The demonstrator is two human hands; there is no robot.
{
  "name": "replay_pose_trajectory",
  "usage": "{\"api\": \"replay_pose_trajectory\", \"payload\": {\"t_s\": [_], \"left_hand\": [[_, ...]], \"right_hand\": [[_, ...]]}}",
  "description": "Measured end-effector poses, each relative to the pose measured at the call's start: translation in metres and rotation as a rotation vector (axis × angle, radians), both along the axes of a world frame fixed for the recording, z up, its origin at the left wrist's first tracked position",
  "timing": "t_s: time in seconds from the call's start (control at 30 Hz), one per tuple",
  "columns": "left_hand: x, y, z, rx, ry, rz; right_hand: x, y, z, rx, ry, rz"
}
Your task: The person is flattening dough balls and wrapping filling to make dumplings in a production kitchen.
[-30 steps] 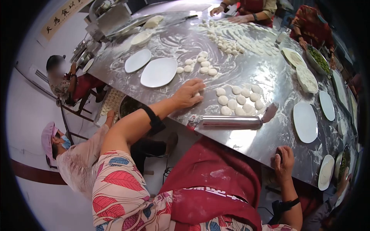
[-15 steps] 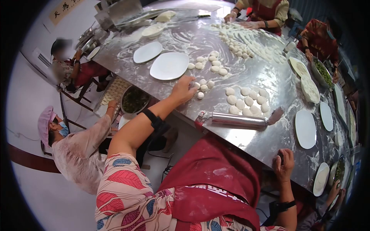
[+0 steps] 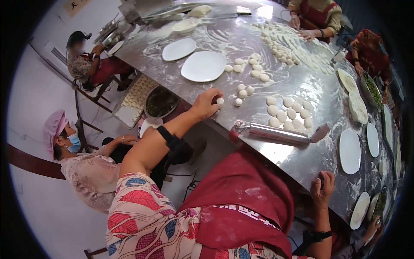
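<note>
The left hand holds a small dough ball pinched between thumb and fingers, at the near edge of the steel worktop; I cannot tell whether the ball also touches the metal. It looks light and soft, and the flour about it should keep it from sticking to skin. A hard squeeze would likely dent it, so a shallow pinch on its rounded sides, as here, suits it well.

A second dough ball sits just beside a tight cluster of dough pieces, to the right of the left hand. Further right lie flattened dough discs; several touch, and being pliable they would probably stretch if tugged, so a fingertip under the rim would be gentler.

The right hand is at the worktop's edge, fingers loosely curled; a dark patch shows inside the curl, and I cannot tell whether it grips anything. On the near side of the discs lies a metal rolling pin, by its look smooth, stiff, fairly heavy and prone to roll, best taken by its ends.
</note>
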State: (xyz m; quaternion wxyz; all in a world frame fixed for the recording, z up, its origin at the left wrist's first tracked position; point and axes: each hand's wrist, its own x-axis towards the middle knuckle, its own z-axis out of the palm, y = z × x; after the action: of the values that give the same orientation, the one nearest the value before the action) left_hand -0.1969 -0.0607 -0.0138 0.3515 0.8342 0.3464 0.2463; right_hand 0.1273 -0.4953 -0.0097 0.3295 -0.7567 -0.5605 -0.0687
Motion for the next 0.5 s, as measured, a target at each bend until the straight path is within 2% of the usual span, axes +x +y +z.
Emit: {"api": "replay_pose_trajectory", "payload": {"t_s": [0.1,0.3,0.4,0.5], "left_hand": [[-0.005,0.000,-0.004,-0.131,-0.087,0.018],[-0.009,0.009,-0.005,-0.171,-0.002,-0.041],[-0.005,-0.009,0.037,0.039,0.230,-0.061],[0.002,-0.001,0.032,0.329,0.099,-0.105]], "right_hand": [[0.000,0.001,0.002,-0.003,-0.023,0.002],[0.000,0.000,0.000,-0.011,-0.015,-0.016],[0.000,0.000,0.001,-0.020,0.007,-0.020],[0.002,-0.001,-0.001,-0.029,0.000,-0.013]]}}
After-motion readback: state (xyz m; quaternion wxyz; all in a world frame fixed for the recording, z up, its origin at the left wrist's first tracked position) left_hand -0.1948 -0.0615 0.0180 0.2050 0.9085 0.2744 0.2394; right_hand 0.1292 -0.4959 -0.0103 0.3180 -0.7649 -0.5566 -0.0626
